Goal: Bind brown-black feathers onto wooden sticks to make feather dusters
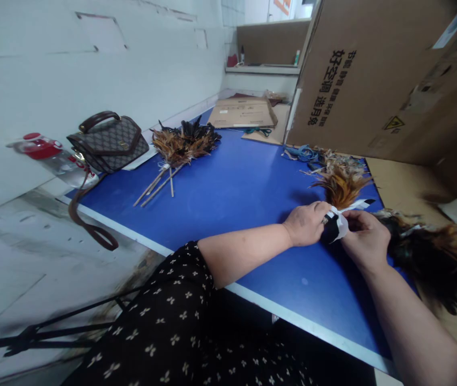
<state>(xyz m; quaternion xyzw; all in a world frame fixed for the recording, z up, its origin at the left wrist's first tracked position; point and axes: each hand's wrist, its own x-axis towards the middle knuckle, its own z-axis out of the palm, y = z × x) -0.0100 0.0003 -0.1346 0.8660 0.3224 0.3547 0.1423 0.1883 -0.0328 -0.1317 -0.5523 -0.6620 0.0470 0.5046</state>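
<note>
My left hand (308,222) is closed around the lower end of a bundle of brown feathers (341,187), whose tips fan out away from me. A white strip (341,227) goes around the bundle's base, with a black piece beside it. My right hand (367,236) presses close on the other side, thumb and fingers pinched at the white strip. What lies inside both grips is partly hidden. Just beyond the bundle is a heap of loose feathers (343,162), with scissors with blue handles (304,153) at its left.
Feather dusters on thin sticks (184,143) lie at the blue table's (228,182) left. Near the wall are a handbag (111,140) and a bottle with a red lid (47,150). Dark feathers (433,257) lie right. A large cardboard box (365,80) stands behind.
</note>
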